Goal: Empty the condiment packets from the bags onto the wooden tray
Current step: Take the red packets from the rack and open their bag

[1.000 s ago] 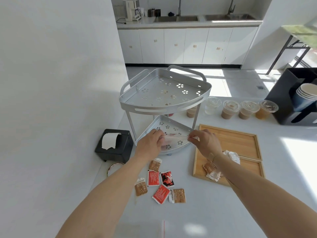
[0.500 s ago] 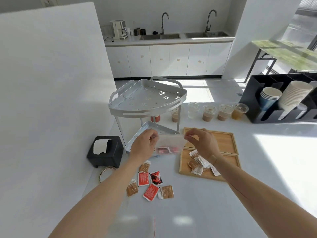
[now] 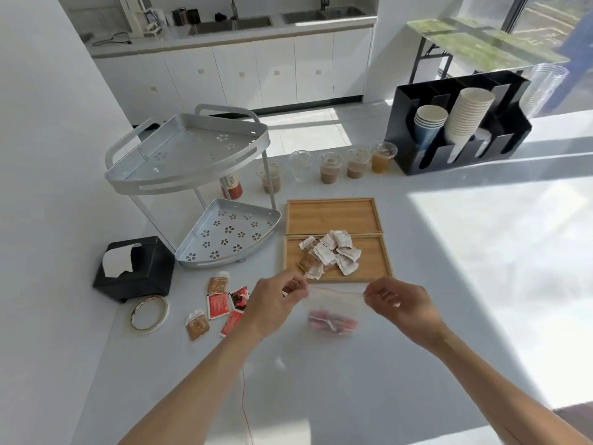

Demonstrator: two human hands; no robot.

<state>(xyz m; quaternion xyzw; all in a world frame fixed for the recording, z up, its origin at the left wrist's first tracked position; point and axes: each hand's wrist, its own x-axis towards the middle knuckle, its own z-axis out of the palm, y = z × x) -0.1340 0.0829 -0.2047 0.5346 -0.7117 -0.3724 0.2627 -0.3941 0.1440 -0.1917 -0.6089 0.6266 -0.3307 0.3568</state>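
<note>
We are working at the white counter (image 3: 417,364), with the wooden tray (image 3: 372,264) sitting just above centre frame, its nearer compartment already carrying a pile of pale packets (image 3: 330,253). Below it, we are holding up a clear bag (image 3: 333,309) with red packets (image 3: 332,322) sagging at its bottom. Our left hand (image 3: 272,306) and right hand (image 3: 401,308) are each pinching a top corner, fingers curled tight. We judge the opening step is underway; next we need to part the seal and tip the bag over the tray.
</note>
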